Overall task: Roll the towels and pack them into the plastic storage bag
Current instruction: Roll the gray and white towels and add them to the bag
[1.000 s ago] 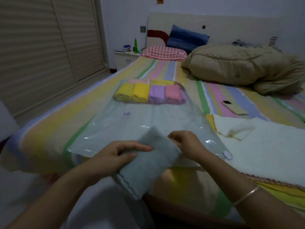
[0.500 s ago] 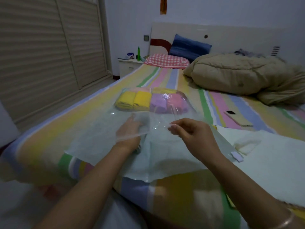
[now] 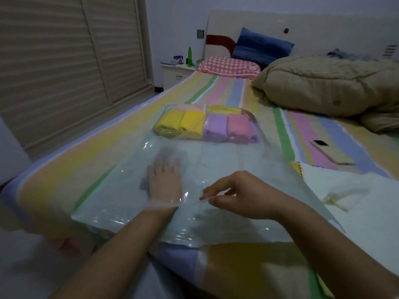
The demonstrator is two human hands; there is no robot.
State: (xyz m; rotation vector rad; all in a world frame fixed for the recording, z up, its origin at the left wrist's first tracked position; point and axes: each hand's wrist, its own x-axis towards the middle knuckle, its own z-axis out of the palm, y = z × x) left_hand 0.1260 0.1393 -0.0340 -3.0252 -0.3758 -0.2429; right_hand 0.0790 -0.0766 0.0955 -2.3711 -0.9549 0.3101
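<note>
On the striped bed (image 3: 64, 169), head view: the clear plastic bag (image 3: 226, 160) lies flat with its open mouth toward you. Your left hand (image 3: 165, 180) is inside the bag, seen through the upper film, with the fingers spread and pointing toward the far end; the palm faces down, and a grey shape beside it is too blurred to identify, so you cannot tell whether the hand grips anything. Your right hand (image 3: 241, 195) is outside the bag at its mouth, thumb and fingertips pinching the edge of the upper film and holding it raised off the lower sheet. Rolled towels (image 3: 205, 126) sit side by side at the closed far end of the bag: two yellow at left, then purple, then pink, with a second row partly visible behind them. Right of the bag, a white towel (image 3: 345, 190) lies spread on the bed, touching the bag's right edge. A phone (image 3: 331, 152) rests on the bed beyond the white towel. A tan quilt (image 3: 328, 87) is heaped at far right, near a checked pillow (image 3: 228, 66) and a blue pillow (image 3: 261, 47) at the headboard.
</note>
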